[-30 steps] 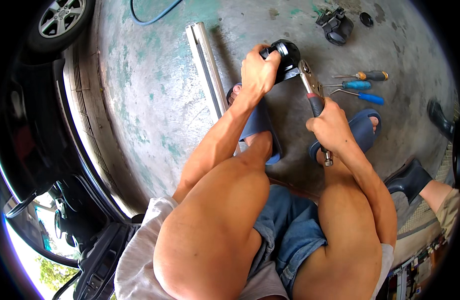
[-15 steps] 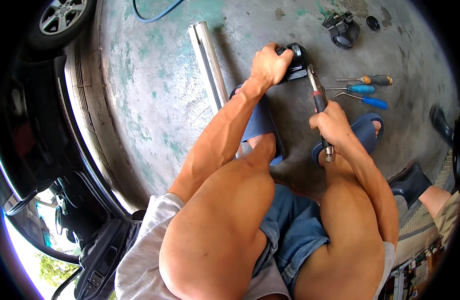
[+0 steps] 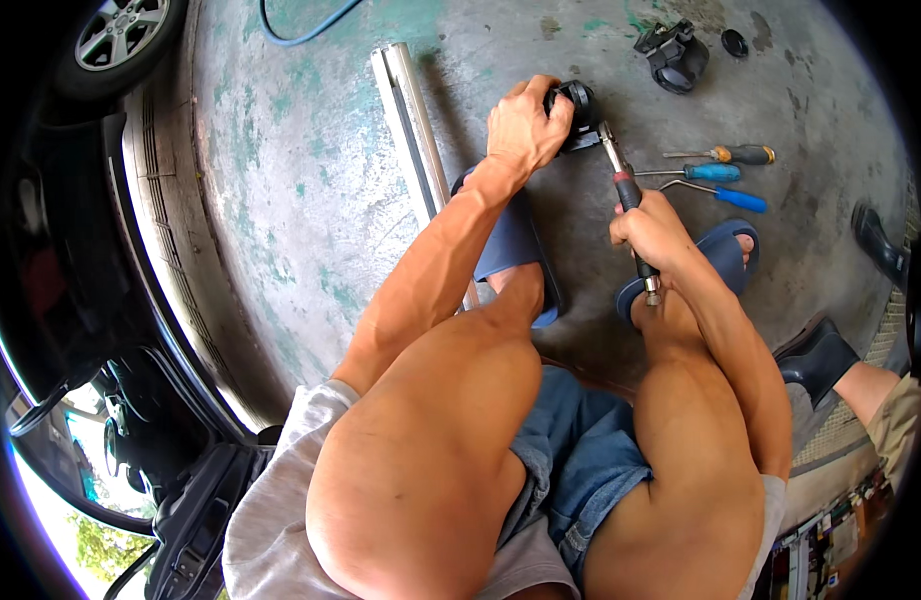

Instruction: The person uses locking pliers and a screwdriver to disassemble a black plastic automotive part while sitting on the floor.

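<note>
My left hand (image 3: 526,127) is closed over a black plastic part (image 3: 581,100) on the floor, its fingers partly hidden behind the part. My right hand (image 3: 653,228) is wrapped round the black grip of an air ratchet (image 3: 629,190) with a metal head and a red ring. The ratchet's head is up against the lower right side of the black part; the exact contact point is too small to make out. Just right of the ratchet lie a screwdriver with an orange and black handle (image 3: 746,154), a blue-handled screwdriver (image 3: 716,172) and a bent-shaft tool with a blue handle (image 3: 741,200).
A long silver metal rail (image 3: 409,130) lies left of my left foot. Another black plastic part (image 3: 678,62) and a round black cap (image 3: 735,43) sit at the far right. A car wheel (image 3: 121,35) and open car door (image 3: 196,520) are leftward. Another person's boot (image 3: 819,362) stands at right.
The view has shifted slightly, so everything sits a little farther left and up. Both hands keep their grips, and the ratchet stays at the black part.
</note>
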Demonstrator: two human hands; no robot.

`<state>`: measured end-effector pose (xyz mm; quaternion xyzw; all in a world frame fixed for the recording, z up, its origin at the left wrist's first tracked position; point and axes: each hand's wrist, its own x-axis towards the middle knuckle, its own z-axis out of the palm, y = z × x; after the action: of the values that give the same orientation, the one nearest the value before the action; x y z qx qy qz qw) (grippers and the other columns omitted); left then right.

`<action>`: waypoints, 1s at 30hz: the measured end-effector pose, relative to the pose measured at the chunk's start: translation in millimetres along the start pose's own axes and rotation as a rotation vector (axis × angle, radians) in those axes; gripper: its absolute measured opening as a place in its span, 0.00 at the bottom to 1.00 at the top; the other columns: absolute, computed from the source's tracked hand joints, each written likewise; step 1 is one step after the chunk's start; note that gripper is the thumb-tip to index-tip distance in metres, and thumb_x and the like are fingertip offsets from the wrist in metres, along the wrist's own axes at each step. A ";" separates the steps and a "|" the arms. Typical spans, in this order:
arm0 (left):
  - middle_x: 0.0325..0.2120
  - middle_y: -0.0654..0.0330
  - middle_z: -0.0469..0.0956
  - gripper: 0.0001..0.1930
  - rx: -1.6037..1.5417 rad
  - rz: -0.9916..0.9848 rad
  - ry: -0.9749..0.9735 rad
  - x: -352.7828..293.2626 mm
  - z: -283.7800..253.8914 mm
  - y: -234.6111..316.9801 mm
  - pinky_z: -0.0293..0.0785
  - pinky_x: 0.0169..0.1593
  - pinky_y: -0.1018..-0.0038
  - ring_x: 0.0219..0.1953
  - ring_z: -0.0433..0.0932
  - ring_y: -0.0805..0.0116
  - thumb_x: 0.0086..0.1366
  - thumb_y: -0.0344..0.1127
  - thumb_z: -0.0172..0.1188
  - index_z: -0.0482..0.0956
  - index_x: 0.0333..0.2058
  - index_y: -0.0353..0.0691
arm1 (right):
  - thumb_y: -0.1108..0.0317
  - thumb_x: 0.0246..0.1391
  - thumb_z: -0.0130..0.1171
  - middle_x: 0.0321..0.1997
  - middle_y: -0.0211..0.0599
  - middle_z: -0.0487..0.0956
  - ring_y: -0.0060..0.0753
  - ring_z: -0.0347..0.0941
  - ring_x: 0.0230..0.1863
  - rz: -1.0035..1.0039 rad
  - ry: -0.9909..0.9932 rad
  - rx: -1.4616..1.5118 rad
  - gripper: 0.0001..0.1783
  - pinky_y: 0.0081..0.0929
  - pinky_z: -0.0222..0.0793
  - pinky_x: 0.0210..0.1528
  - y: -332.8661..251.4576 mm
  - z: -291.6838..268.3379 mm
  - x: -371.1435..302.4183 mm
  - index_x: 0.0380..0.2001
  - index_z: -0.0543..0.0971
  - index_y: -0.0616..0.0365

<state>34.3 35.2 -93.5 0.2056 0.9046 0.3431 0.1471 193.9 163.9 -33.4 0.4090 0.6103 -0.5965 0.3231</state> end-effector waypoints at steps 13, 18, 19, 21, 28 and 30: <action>0.41 0.41 0.79 0.20 0.063 0.004 -0.087 0.0 -0.9 0.7 0.75 0.51 0.49 0.43 0.80 0.36 0.63 0.47 0.52 0.82 0.40 0.37 | 0.77 0.35 0.56 0.21 0.28 0.68 0.24 0.63 0.19 0.034 0.020 0.014 0.18 0.26 0.57 0.20 10.1 -2.6 12.1 0.35 0.70 0.57; 0.44 0.38 0.82 0.26 0.033 -0.179 -0.195 4.5 -0.8 6.0 0.74 0.57 0.55 0.50 0.80 0.39 0.60 0.52 0.52 0.84 0.49 0.41 | 0.71 0.42 0.59 0.21 0.33 0.69 0.30 0.67 0.19 0.099 0.128 -0.110 0.09 0.32 0.61 0.22 8.7 -11.0 12.3 0.27 0.71 0.58; 0.44 0.38 0.82 0.26 0.030 -0.177 -0.198 5.0 -1.4 4.8 0.74 0.57 0.55 0.50 0.80 0.39 0.60 0.52 0.52 0.84 0.49 0.41 | 0.71 0.42 0.59 0.21 0.33 0.69 0.30 0.67 0.19 0.102 0.132 -0.111 0.09 0.32 0.61 0.22 6.0 -8.8 10.2 0.27 0.71 0.58; 0.42 0.38 0.83 0.26 -0.026 -0.206 -0.162 6.2 -3.3 1.9 0.74 0.56 0.56 0.49 0.81 0.40 0.60 0.51 0.52 0.84 0.49 0.40 | 0.68 0.44 0.61 0.21 0.37 0.72 0.32 0.69 0.19 0.090 0.253 -0.213 0.10 0.35 0.63 0.23 -4.9 -4.1 4.8 0.29 0.73 0.61; 0.53 0.37 0.77 0.33 -0.141 -0.299 -0.280 1.0 -9.2 -1.6 0.71 0.61 0.58 0.55 0.77 0.40 0.52 0.57 0.61 0.83 0.50 0.38 | 0.61 0.49 0.63 0.26 0.44 0.81 0.38 0.77 0.27 -0.017 0.293 -0.346 0.15 0.38 0.69 0.33 19.6 2.9 11.5 0.32 0.78 0.63; 0.52 0.37 0.77 0.33 -0.146 -0.322 -0.291 -1.8 -12.8 -4.6 0.71 0.62 0.58 0.55 0.77 0.40 0.52 0.57 0.61 0.83 0.50 0.38 | 0.62 0.49 0.63 0.29 0.42 0.81 0.39 0.78 0.35 -0.048 0.261 -0.358 0.14 0.37 0.70 0.40 10.6 1.1 6.7 0.33 0.79 0.62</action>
<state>29.3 24.0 -87.2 0.0945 0.8678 0.3465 0.3433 200.0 163.1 -44.4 0.4041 0.7528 -0.4281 0.2946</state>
